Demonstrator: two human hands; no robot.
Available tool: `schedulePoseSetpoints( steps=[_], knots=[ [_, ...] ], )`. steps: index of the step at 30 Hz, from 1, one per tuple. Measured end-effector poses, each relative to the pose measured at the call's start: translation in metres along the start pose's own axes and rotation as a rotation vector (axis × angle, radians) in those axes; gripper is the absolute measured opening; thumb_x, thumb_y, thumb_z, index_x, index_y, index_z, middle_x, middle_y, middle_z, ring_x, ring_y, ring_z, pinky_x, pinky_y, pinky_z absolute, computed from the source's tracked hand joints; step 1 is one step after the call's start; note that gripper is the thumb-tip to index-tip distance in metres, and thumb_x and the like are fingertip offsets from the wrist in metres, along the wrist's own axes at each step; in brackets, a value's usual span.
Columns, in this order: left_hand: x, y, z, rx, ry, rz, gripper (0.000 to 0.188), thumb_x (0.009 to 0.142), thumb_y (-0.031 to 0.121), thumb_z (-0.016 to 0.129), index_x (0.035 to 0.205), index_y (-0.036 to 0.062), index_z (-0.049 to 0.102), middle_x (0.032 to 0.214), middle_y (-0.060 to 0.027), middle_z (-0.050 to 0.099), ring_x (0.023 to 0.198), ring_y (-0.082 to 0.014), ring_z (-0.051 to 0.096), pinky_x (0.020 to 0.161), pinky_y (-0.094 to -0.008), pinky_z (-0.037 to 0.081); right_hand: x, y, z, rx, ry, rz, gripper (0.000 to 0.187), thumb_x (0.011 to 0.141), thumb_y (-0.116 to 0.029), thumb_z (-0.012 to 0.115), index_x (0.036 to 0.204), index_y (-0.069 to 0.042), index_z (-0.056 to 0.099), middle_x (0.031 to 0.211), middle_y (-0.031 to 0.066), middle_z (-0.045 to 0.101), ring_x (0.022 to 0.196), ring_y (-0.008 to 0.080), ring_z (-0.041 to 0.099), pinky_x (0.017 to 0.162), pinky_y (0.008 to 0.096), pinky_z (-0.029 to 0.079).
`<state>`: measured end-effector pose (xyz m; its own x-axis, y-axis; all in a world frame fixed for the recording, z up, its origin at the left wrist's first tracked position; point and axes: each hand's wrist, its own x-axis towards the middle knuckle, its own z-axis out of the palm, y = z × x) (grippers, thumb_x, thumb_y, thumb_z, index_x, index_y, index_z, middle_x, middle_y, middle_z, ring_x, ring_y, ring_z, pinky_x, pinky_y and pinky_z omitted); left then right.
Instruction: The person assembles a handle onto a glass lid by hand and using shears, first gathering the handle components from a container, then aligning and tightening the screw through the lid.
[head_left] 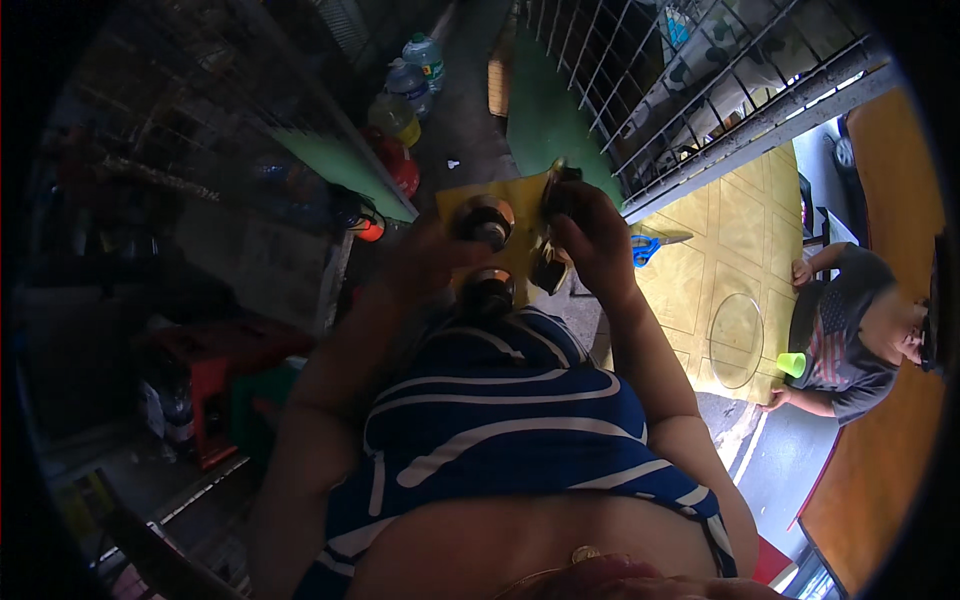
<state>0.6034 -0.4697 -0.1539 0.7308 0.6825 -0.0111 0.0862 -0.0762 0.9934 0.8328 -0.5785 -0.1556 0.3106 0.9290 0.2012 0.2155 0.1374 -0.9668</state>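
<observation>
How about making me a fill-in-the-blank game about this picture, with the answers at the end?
1. The scissors on the yellow table have ____ handles.
2. The scissors lie to the ____ of the right hand, which holds a dark, shiny thing.
3. The bright green thing at the table's edge is a ____.
4. The blue top has ____ stripes.

Missing words: blue; right; cup; white.

Head-high fisheye view, steeply downward, seemingly near the dim hands [593,232].
</observation>
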Motion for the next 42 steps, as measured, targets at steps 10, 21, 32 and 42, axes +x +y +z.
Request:
schedulePoseSetpoints(
  steps=[10,21,32,42],
  knots=[
    [0.002,-0.014,0.001,-0.207,-0.042,0.026,0.071,0.067,-0.006,0.067,0.136,-0.0009,0.050,0.127,-0.0159,0.059,0.117,-0.0280,0.062,0.100,-0.0411,0.053,0.000,-0.008,0.007,0.353,-0.056,0.170,0.037,0.101,-0.015,0.048,0.131,0.003,0.059,0.093,0.0039,0.065,0.076,0.0090,0.057,0.070,0.0233,0.046],
    [-0.006,-0.022,-0.003,-0.237,-0.021,0.102,0.056,0.080,0.043,0.075,0.119,0.0034,0.068,0.136,-0.0178,0.057,0.118,-0.0332,0.062,0.099,-0.0396,0.052,0.005,-0.004,0.018,0.698,-0.086,0.300,0.046,0.102,-0.027,0.040,0.129,0.006,0.058,0.104,0.0122,0.068,0.088,0.0160,0.064,0.077,0.0269,0.050],
    [-0.001,-0.017,-0.003,-0.965,-0.250,-0.042,0.057,0.089,0.026,0.068,0.139,0.0033,0.051,0.127,-0.0145,0.064,0.117,-0.0282,0.063,0.098,-0.0360,0.053,0.004,0.004,-0.003,0.519,-0.168,0.211,0.041,0.090,-0.009,0.066,0.129,0.000,0.056,0.110,0.0106,0.064,0.090,0.0161,0.064,0.076,0.0283,0.052],
    [-0.015,-0.049,-0.022,0.051,0.115,-0.034,0.035,0.099,0.036,0.059,0.120,0.0080,0.061,0.112,-0.0089,0.071,0.099,-0.0221,0.069,0.087,-0.0365,0.056,0.010,-0.014,-0.008,0.714,-0.336,0.088,0.054,0.080,-0.008,0.081,0.127,0.000,0.054,0.118,0.0083,0.062,0.102,0.0152,0.062,0.087,0.0302,0.050]
  ],
)
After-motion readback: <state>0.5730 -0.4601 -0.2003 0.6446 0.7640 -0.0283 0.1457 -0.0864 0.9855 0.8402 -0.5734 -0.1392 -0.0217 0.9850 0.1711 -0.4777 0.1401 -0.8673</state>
